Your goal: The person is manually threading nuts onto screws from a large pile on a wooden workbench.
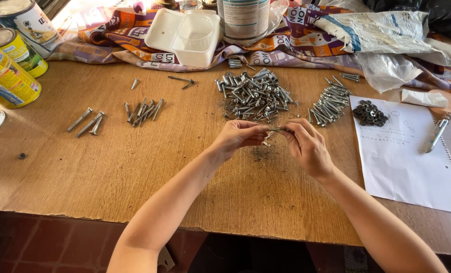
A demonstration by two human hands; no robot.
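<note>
Wooden table (134, 167) here, pretty cluttered. Both hands meet over the middle of it: the left hand (238, 135) and the right hand (306, 146) are each pinching an end of a small screw (275, 131) between the fingertips, holding it just above the tabletop, right in front of the big messy pile of screws (253, 96). Bit of dark grit (261, 153) sits on the wood under the hands. To the right of the pile there's a neater bunch of long screws (329, 105), then a little heap of black washers (369, 114) on a sheet of white paper (407, 162). Off to the left, a few larger screws (86, 122) lie well apart, and paint cans (8, 76) stand at the far left edge.
</note>
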